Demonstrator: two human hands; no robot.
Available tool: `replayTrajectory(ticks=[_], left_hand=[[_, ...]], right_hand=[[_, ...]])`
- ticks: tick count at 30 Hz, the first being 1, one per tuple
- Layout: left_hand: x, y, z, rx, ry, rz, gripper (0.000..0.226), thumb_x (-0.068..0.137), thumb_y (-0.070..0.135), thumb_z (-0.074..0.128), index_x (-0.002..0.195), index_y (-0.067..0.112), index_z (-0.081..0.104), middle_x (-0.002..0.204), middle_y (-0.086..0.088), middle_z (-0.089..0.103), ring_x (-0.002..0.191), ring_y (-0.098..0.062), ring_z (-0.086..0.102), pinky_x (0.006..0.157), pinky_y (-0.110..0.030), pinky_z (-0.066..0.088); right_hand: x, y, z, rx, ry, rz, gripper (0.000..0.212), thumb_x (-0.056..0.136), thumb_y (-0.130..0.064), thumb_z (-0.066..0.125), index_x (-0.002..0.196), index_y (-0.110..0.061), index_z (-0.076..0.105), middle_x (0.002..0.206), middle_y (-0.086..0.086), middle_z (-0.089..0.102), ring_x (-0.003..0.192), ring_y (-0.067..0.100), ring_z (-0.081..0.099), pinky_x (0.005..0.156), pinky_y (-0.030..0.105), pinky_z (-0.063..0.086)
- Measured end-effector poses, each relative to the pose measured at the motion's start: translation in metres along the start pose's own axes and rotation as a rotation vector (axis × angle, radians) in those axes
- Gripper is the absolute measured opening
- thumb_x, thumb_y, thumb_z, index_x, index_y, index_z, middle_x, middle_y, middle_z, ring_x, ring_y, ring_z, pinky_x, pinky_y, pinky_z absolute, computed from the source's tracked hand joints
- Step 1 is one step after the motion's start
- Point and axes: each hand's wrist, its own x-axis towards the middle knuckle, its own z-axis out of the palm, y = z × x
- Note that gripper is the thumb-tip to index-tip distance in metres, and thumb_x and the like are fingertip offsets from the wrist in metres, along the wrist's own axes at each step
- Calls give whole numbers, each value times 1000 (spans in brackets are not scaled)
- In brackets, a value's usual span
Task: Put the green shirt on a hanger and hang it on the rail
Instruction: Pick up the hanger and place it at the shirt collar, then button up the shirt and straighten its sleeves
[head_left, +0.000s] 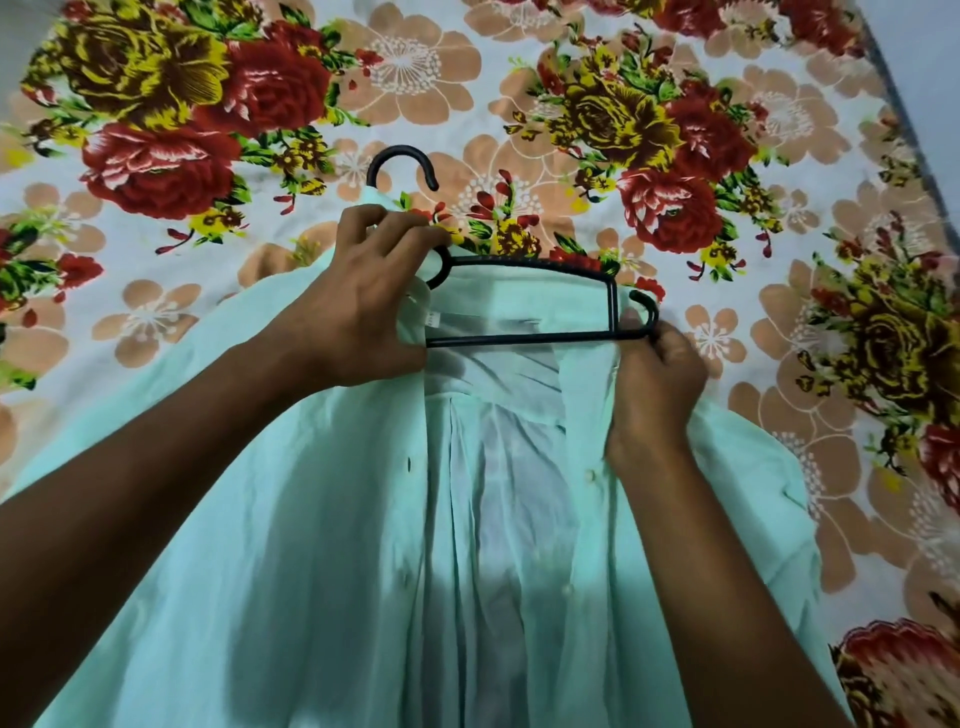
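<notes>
A pale green shirt (332, 545) lies open on the bed, buttons and front plackets facing me. A black plastic hanger (524, 340) sits at its collar, hook (400, 163) pointing away from me. The hanger's left half is hidden inside the shirt's left shoulder; its right arm and lower bar lie bare over the inner back. My left hand (358, 306) grips the collar and the hanger's neck. My right hand (657, 384) pinches the right front edge of the shirt beside the hanger's right tip.
A floral bedsheet (675, 130) with red, yellow and peach flowers covers the bed under everything. The bed's edge and a grey floor strip (930, 78) run along the top right. No rail is in view.
</notes>
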Motion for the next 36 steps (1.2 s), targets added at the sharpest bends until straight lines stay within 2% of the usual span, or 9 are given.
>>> replayTrajectory(ticks=[4,6,11,15,18,23,27,32,36], left_hand=[[-2,-5,7,20,-28,22,96,59,55,62,141,7,47,135,-14,51,123,-42,40,106,-43,28],[-5,-7,13,52,-60,69,94,58,53,63,139,6,49,134,-14,51,122,-43,43,106,-44,28],[-5,-4,21,75,-79,65,100,56,56,64,140,3,50,136,-17,51,123,-45,43,108,-45,28],[0,0,20,139,-127,94,105,53,49,80,142,2,49,139,-21,52,121,-47,46,106,-48,34],[-3,6,26,177,-123,133,93,60,51,78,133,-2,54,127,-24,58,114,-46,54,102,-49,39],[-18,2,27,181,-24,-36,95,66,50,68,144,0,47,142,-23,51,130,-46,48,109,-54,37],[-65,24,34,138,147,-253,77,76,31,71,145,6,45,145,-23,46,131,-46,43,104,-54,40],[-134,81,43,-48,230,-359,38,87,28,65,119,8,60,109,-13,61,97,-35,55,81,-50,45],[-190,135,49,-150,161,-455,27,87,27,66,106,10,59,86,-7,62,75,-30,54,67,-46,44]], right_hand=[[20,-3,-18,-84,66,-76,3,93,-22,74,92,-21,77,74,-16,67,73,-2,63,70,14,52],[21,-9,-23,-127,115,-153,19,95,-21,72,106,-6,78,75,-23,63,87,-15,66,67,6,46],[-10,-24,-3,-321,-33,-545,23,100,-27,64,104,-7,75,67,4,66,58,3,51,57,24,42],[-40,-24,43,-250,-155,-575,19,102,-22,60,104,-6,70,68,-15,58,58,-5,51,58,16,39],[-64,-11,65,-280,-298,-592,19,103,-19,58,110,-5,68,76,-6,68,67,4,62,61,22,45],[-77,7,71,-463,-635,-487,42,103,-9,52,145,-13,49,103,3,71,96,19,67,82,30,49],[-84,15,51,-529,-671,-424,59,101,-3,52,156,-16,36,139,9,63,128,19,60,104,23,45],[-123,28,19,-600,-594,-683,50,98,0,52,148,-5,50,145,12,57,137,24,52,114,14,33],[-177,53,-28,-706,-576,-756,43,93,1,58,136,-3,62,139,15,59,132,32,52,117,38,39]])
